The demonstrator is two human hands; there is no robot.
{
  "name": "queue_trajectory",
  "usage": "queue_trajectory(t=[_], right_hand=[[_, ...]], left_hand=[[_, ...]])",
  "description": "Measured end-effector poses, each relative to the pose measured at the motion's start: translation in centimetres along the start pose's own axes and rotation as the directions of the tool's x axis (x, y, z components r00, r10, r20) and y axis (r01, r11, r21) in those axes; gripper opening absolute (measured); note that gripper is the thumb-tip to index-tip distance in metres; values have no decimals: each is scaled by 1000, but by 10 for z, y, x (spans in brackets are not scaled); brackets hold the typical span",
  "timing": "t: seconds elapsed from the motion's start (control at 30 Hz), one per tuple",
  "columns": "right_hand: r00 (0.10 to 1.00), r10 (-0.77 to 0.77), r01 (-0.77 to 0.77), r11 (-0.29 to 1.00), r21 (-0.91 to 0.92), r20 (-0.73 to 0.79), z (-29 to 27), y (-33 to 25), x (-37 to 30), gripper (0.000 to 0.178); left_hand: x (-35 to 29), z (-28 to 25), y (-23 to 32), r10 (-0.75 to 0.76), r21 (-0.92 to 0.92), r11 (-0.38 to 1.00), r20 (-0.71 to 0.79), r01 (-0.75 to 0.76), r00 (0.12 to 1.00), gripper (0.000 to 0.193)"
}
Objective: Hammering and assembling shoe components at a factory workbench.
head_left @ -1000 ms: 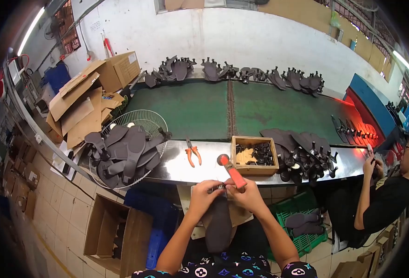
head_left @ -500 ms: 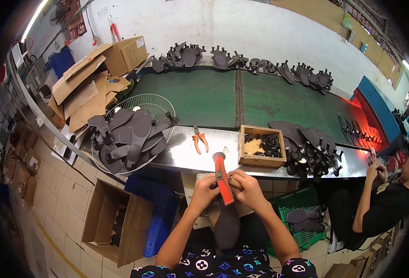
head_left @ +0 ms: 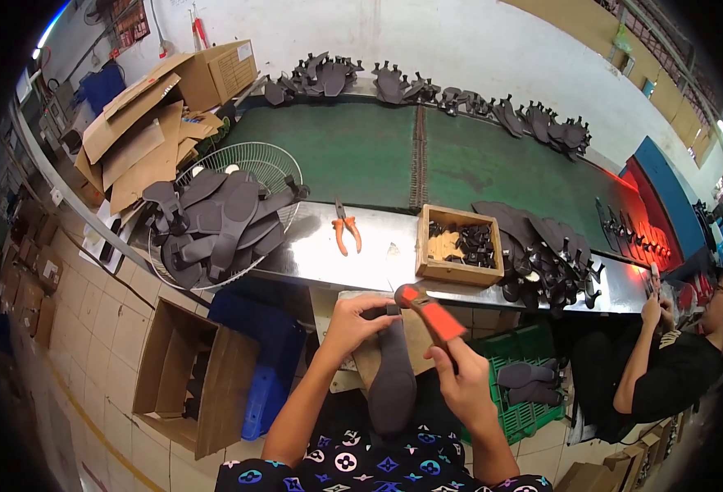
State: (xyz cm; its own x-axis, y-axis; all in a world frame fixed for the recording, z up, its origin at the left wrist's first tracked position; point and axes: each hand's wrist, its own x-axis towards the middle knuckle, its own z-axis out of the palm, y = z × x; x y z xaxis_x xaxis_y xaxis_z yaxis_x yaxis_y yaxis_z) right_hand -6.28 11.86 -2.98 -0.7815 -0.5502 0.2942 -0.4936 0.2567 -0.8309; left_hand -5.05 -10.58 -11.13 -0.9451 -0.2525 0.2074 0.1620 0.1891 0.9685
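A dark grey sandal sole (head_left: 392, 394) lies lengthwise in front of me over a light board (head_left: 419, 338). With thumb and fingers, my left hand (head_left: 358, 326) pinches the sole's far end, where a small black piece (head_left: 393, 309) sticks up. My right hand (head_left: 465, 384) is closed round the handle of a hammer (head_left: 438, 318), most of which the fist hides. The hammer's red head with its dark round face hangs beside the sole's far end; whether they touch I cannot tell.
Orange-handled pliers (head_left: 346, 229) lie on the metal ledge beside a wooden box (head_left: 460, 273) of small black parts. Sandals fill a wire basket (head_left: 296, 176) at left; more are piled (head_left: 546, 254) at right. Behind runs a green conveyor belt (head_left: 329, 148). A co-worker (head_left: 665, 353) sits at right beside a green crate (head_left: 505, 407).
My right hand has moved away from my left, down and to the right, and now grips the hammer by its handle. The hammer's head has turned and shifted right; my left hand stays at the sole.
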Motion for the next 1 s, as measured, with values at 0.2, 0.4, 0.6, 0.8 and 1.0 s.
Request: queue_trajectory(t=[0.2,0.4,0.6,0.8,1.0], right_hand=[[995,19,-7,991,-132,93,-23,-39,-3,44],[995,-23,31,996,-85,96,12,6,-1,47],[970,-183,186,983,4,-161,-19,-51,-8,42],[988,-118,103,984,-146,-102,-13,-22,-9,33],[976,-217,216,941,-262,23,-8,-5,16,53]], left_hand=[[-8,-10,7,-88,54,995,51,85,995,41],[-13,-4,3,6,678,733,77,-57,997,117],[-17,-13,12,-93,593,805,93,20,991,99],[-15,-10,11,112,689,702,147,-183,983,36],[-81,1,91,87,61,993,241,-104,967,17]])
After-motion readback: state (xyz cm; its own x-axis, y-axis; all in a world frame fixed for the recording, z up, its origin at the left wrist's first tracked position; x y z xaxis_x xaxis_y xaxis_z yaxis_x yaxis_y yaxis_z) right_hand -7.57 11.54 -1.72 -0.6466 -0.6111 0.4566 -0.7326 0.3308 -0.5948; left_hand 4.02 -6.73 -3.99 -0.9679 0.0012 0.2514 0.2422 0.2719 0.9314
